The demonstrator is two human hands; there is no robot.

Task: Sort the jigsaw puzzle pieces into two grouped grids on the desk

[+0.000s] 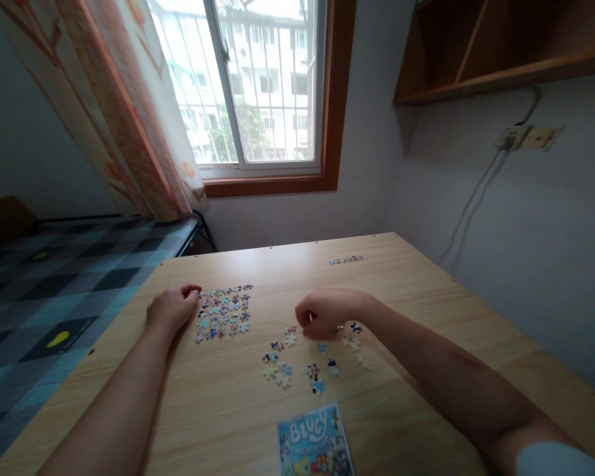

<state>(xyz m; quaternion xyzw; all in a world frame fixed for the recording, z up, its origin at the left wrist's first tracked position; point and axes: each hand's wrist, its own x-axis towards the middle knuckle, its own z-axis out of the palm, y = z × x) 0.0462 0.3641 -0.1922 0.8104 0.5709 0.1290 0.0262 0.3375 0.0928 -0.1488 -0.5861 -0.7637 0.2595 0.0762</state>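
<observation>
My left hand (172, 308) rests on the table at the upper left corner of a block of jigsaw pieces (223, 315) laid out in rows. Its fingers are curled together, and whatever may lie between them is hidden. Over the loose jigsaw pieces (283, 370) in the middle, my right hand (322, 312) is closed with bent fingertips pointing down. I cannot make out a piece in that pinch. The hand and wrist partly cover some pieces beneath. Farther back lies a short row of jigsaw pieces (346, 260).
A Bluey picture box or card (313, 441) lies at the near edge of view on the wooden table (218, 403). Left of the table stands a bed with a checked cover (79, 277). A cord (469, 205) hangs down the right wall beneath a wooden shelf (506, 76).
</observation>
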